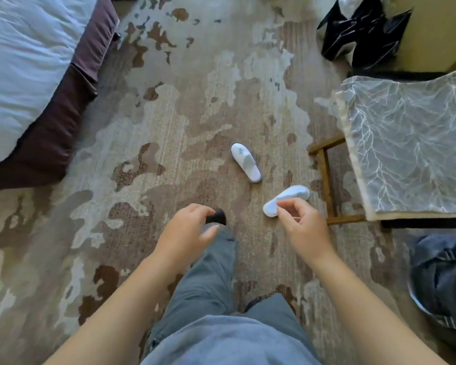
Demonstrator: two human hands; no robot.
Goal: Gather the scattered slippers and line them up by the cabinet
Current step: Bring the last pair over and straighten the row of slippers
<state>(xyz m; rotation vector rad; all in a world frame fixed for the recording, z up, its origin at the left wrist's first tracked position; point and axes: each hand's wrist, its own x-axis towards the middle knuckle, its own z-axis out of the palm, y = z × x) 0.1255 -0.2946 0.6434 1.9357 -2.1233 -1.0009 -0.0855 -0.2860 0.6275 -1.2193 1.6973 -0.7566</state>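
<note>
Lying apart on the patterned carpet (169, 122) beside the marble-topped table (411, 143) are two white slippers (245, 162) (287, 200). Both the left hand (184, 230) and right hand (303, 227) are hovering with loosely curled fingers, holding nothing.

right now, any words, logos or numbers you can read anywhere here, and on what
No text can be read.
Far slipper: a small pale mark on its toe, too small and blurred to read.
Near slipper: no mark visible.
Black bag: only glossy reflections, no lettering visible.
Marble-patterned table top: veining only.
</note>
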